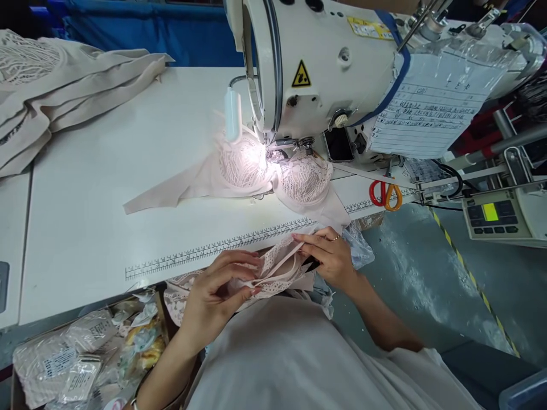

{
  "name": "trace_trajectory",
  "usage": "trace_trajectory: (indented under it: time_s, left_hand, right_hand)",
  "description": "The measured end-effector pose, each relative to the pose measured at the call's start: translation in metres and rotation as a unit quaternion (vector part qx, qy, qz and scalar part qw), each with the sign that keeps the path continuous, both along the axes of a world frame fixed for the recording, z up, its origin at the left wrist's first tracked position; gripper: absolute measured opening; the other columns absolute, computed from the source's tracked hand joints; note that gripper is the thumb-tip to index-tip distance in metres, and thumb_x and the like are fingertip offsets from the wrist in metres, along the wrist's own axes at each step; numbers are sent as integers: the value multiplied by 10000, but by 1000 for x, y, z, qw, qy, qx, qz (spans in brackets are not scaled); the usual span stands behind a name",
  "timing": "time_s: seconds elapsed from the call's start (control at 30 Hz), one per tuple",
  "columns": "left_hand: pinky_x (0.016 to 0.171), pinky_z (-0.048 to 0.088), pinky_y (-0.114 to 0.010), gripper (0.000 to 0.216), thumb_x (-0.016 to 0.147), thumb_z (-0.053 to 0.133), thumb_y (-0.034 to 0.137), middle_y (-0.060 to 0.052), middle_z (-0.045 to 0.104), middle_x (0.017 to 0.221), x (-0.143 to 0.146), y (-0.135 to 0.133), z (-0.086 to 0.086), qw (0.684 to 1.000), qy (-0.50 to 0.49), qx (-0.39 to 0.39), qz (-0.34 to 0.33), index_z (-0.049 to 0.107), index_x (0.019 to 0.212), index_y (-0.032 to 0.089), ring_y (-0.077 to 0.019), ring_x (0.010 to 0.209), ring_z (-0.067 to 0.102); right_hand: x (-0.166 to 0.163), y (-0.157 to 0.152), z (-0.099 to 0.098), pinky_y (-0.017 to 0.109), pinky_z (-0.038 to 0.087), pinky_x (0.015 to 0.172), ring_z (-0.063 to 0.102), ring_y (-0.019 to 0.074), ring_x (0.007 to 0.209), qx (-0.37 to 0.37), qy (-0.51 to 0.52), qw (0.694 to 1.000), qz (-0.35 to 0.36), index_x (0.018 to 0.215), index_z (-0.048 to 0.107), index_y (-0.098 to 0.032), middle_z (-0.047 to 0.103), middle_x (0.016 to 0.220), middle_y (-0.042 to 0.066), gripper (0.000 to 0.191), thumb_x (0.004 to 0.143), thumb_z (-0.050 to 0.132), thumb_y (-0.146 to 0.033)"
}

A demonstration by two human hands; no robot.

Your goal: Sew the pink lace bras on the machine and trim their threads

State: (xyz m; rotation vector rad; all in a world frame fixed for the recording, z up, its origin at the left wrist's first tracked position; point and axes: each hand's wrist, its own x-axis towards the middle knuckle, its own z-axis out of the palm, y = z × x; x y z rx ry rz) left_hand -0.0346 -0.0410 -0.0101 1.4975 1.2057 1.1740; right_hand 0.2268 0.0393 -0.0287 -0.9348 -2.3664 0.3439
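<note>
A pale pink lace bra (305,179) lies under the sewing machine (325,62), at its lit needle area, with one wing stretched out to the left on the table. In front of the table edge, over my lap, is a second pale pink lace bra piece (280,276). My left hand (222,290) pinches its left part between thumb and fingers. With fingertips closed on the narrow band at its upper right edge, my right hand (327,256) holds the other side. A dark pointed thing (313,265) shows beneath my right hand; I cannot tell what it is.
A printed ruler (222,247) runs along the table's front edge. Scissors with red and orange handles (387,195) lie right of the machine. Stacked bra pieces (72,97) sit at the far left. A box of plastic-wrapped packets (85,353) stands below left. A control panel (496,213) is at right.
</note>
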Motion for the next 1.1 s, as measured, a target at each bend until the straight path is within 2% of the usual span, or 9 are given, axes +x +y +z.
trace_trajectory:
  time_s: [0.07, 0.17, 0.23, 0.33, 0.43, 0.63, 0.83, 1.0, 1.1]
  left_hand:
    - [904, 563, -341, 40, 934, 658, 217, -102, 740, 1090, -2, 0, -1, 999, -24, -23, -4, 653, 896, 204, -230, 1097, 683]
    - [658, 553, -244, 132, 962, 625, 297, -68, 733, 892, -5, -1, -5, 995, -68, -66, 13, 606, 877, 199, -161, 787, 694]
    - [549, 496, -209, 142, 935, 663, 306, -44, 711, 835, -4, -1, -9, 993, -74, -85, 35, 621, 856, 196, -126, 659, 634]
    - [635, 538, -236, 67, 871, 732, 235, -60, 736, 934, -2, -2, -15, 989, -81, -92, 86, 679, 855, 197, -161, 788, 682]
    - [754, 565, -284, 74, 808, 771, 160, -55, 733, 959, 0, -3, -19, 987, -61, -46, 139, 733, 841, 214, -199, 925, 687]
    - [698, 538, -271, 88, 840, 739, 142, -27, 720, 864, 5, -5, -27, 981, 20, 5, 190, 746, 843, 229, -171, 839, 655]
    - [593, 496, -212, 47, 907, 681, 197, -14, 720, 900, 9, -10, -33, 977, 61, -34, 201, 721, 900, 218, -118, 735, 636]
    - [669, 510, -227, 34, 882, 719, 203, -16, 750, 916, 8, -9, -31, 973, 62, -32, 218, 744, 877, 225, -139, 822, 668]
    - [679, 523, -235, 62, 862, 742, 188, -9, 759, 919, 9, -7, -29, 973, 31, -30, 227, 766, 868, 245, -148, 841, 677]
  right_hand:
    - [5, 7, 10, 304, 481, 649, 570, 177, 795, -95, 60, 991, 66, 879, 754, -208, 776, 915, 61, 210, 991, 577, -212]
    - [18, 16, 24, 316, 466, 670, 546, 157, 710, -230, 110, 951, 174, 768, 729, -201, 730, 758, 48, 284, 963, 641, -388]
    - [26, 20, 30, 315, 458, 668, 535, 152, 694, -269, 118, 935, 198, 760, 736, -199, 726, 753, 53, 324, 948, 645, -447]
    - [34, 21, 29, 316, 457, 658, 538, 156, 700, -258, 110, 945, 168, 822, 754, -209, 740, 806, 63, 259, 958, 645, -400]
    - [33, 17, 24, 325, 475, 663, 593, 164, 711, -216, 113, 964, 108, 839, 733, -222, 749, 829, 57, 137, 937, 687, -305]
    - [19, 11, 22, 326, 490, 627, 642, 163, 657, -129, 150, 980, 28, 783, 597, -239, 734, 774, 22, 167, 901, 700, -180]
    - [13, 6, 18, 285, 489, 570, 639, 152, 654, -138, 152, 979, -5, 747, 495, -245, 696, 750, 17, 246, 931, 650, -195]
    - [16, 3, 12, 256, 483, 555, 619, 130, 629, -166, 123, 976, -62, 918, 611, -248, 697, 796, 3, 90, 913, 688, -201]
    - [17, 4, 11, 275, 514, 625, 645, 147, 702, -161, 106, 980, -52, 1014, 675, -251, 703, 843, 21, 106, 926, 668, -192]
